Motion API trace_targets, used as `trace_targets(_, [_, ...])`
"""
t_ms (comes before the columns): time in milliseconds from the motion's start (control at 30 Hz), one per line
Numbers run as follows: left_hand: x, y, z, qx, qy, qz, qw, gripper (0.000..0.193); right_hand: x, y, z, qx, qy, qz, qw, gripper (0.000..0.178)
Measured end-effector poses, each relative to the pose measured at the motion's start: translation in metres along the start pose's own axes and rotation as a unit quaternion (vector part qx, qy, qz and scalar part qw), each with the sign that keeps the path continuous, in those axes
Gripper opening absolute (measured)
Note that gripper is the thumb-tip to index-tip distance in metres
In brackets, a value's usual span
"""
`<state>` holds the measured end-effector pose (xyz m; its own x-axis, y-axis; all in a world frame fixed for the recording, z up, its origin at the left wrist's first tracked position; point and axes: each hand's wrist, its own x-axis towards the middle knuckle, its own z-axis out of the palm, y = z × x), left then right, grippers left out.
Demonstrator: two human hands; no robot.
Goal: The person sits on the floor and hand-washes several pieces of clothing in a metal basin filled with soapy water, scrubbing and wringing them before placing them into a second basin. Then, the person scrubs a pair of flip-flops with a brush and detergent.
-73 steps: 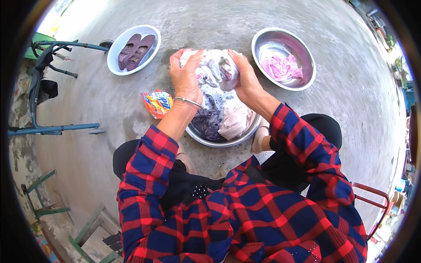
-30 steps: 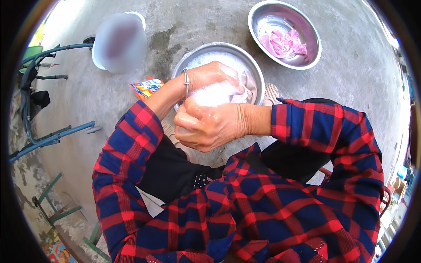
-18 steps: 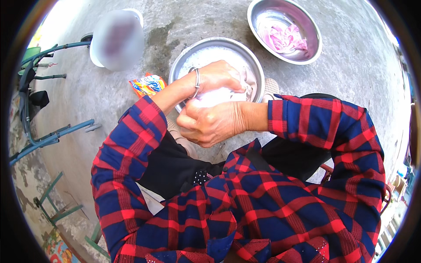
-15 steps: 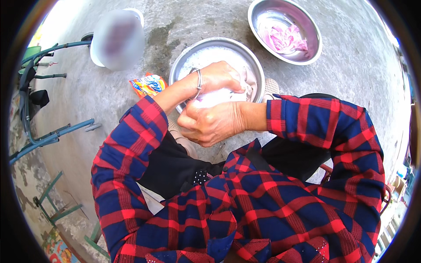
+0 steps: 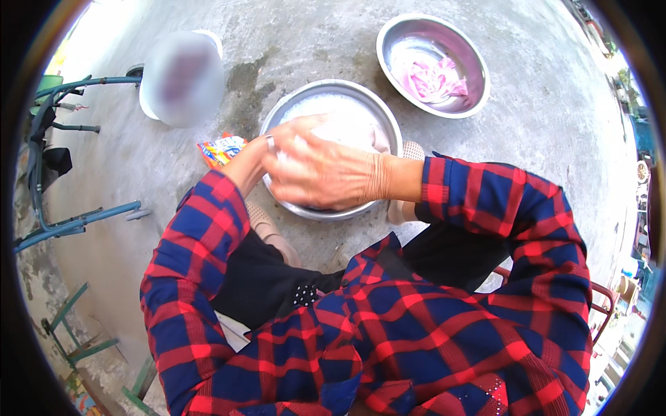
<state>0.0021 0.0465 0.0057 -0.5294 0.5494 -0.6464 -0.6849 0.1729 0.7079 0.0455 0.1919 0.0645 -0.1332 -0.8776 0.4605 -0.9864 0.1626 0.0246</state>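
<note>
In front of me a metal basin (image 5: pixel 386 111) holds white, sudsy water (image 5: pixel 340 109). My left hand (image 5: pixel 295 132), with a bracelet at its wrist, reaches over the basin's left side; its fingers are largely covered and blurred. Across it lies my right hand (image 5: pixel 329 175), above the near rim, fingers curled in and smeared by motion. What is inside its grip is hidden. A pale cloth (image 5: pixel 380 139) shows in the suds at the basin's right side.
A second metal basin (image 5: pixel 479 69) with pink cloth (image 5: pixel 436 80) stands at far right. At far left is a white tub (image 5: pixel 146 100), its contents blurred. An orange packet (image 5: pixel 220 150) lies beside the near basin. A blue metal frame (image 5: pixel 104 216) stands at left.
My right hand has moved up and farther over the basin, now overlapping my left hand. Both hands are more blurred. The view has shifted slightly, so the basins appear lower and more to the left.
</note>
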Motion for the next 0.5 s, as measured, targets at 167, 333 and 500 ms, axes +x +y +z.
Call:
trace_targets(167, [-0.012, -0.037, -0.035, -0.391, -0.179, -0.017, 0.903, 0.071, -0.033, 0.031, 0.009, 0.143, 0.0, 0.346, 0.927, 0.057])
trace_targets(333, [-0.037, -0.028, -0.026, -0.233, -0.029, -0.043, 0.971, 0.086, -0.122, 0.092, 0.013, 0.093, -0.061, 0.647, 0.755, 0.064])
trace_targets(500, [-0.051, -0.034, -0.022, -0.046, 0.037, -0.017, 0.998, 0.062, -0.193, 0.128, -0.014, -0.095, -0.022, 0.757, 0.647, 0.058])
